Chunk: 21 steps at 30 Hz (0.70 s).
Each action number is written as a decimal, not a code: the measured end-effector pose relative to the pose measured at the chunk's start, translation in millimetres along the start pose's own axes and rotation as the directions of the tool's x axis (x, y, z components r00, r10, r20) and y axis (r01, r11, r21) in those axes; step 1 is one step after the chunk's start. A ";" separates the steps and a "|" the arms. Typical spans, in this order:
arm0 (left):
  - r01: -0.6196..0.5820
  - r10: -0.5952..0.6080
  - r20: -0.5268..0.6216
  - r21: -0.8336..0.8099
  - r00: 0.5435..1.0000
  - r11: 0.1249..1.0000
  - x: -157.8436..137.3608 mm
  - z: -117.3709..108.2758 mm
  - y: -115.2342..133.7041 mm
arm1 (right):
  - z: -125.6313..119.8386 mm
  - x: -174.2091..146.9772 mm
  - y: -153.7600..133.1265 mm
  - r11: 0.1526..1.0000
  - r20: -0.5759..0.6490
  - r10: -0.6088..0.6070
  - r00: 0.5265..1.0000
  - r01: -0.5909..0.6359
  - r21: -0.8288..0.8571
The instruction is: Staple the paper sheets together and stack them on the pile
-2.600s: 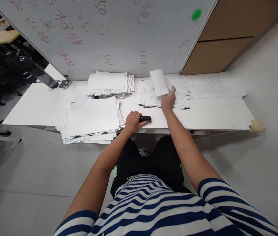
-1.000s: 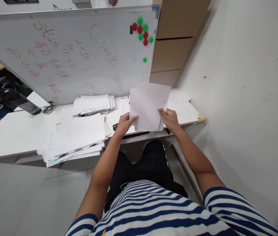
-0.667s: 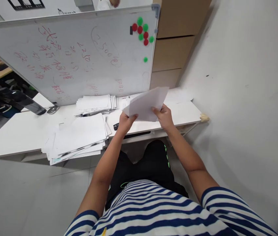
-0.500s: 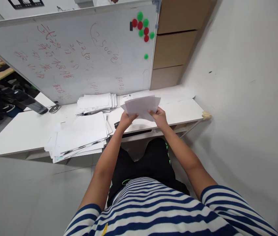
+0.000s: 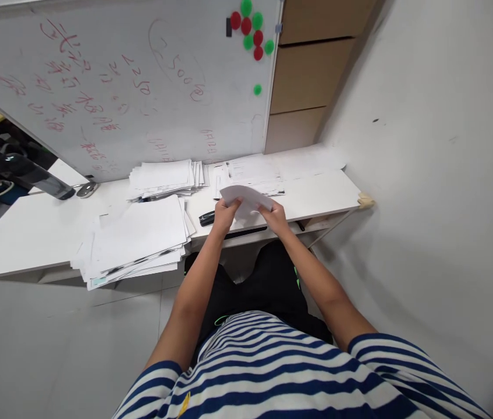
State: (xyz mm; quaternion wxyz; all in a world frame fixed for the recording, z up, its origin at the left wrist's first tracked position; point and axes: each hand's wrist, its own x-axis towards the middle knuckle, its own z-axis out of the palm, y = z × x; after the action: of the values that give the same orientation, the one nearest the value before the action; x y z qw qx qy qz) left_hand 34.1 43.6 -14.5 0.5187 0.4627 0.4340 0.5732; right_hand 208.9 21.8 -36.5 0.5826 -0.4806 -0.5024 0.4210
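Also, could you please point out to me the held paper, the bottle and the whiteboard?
Paper (image 5: 247, 196), head view: middle of its curved surface.
Bottle (image 5: 39, 176), head view: side of its body.
Whiteboard (image 5: 159, 110), head view: middle of its front.

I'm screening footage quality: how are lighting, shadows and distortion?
All in the head view: light looks diffuse; soft shadow on the plain white wall; right picture edge dark; the held, curved white paper shows no readable print; wide-angle stretching seems to enlarge the blue-and-white striped shirt.

Whiteboard (image 5: 128, 93) top mostly cropped, black gadget (image 5: 206, 219) partly behind left hand (image 5: 225, 216), flat sheets' (image 5: 255, 172) print too tiny tbh
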 end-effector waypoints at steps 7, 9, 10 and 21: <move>0.015 -0.031 -0.122 -0.130 0.992 0.991 -5.1 3.1 12.4 | -3.9 -13.6 21.3 1.000 -0.220 0.004 0.976 0.002 0.026; 0.073 -0.150 -0.215 -0.328 0.965 0.942 -5.6 7.6 12.1 | -0.7 -27.3 30.5 0.986 -0.317 0.122 0.940 -0.078 0.149; 0.103 -0.214 -0.236 -0.407 0.948 0.907 -7.0 11.1 9.8 | 1.8 -35.8 34.0 0.969 -0.332 0.192 0.924 -0.124 0.215; -0.053 0.099 -0.258 0.181 0.961 0.982 -29.1 -17.2 -8.1 | -31.6 -101.0 50.2 0.948 -0.460 0.306 0.834 -0.221 0.229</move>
State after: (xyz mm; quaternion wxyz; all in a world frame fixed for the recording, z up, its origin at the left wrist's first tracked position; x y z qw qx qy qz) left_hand 19.7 15.0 -28.1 0.3914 0.4413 0.5292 0.6100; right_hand 225.6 -71.6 -105.1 0.6647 -0.5858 -0.2303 0.4024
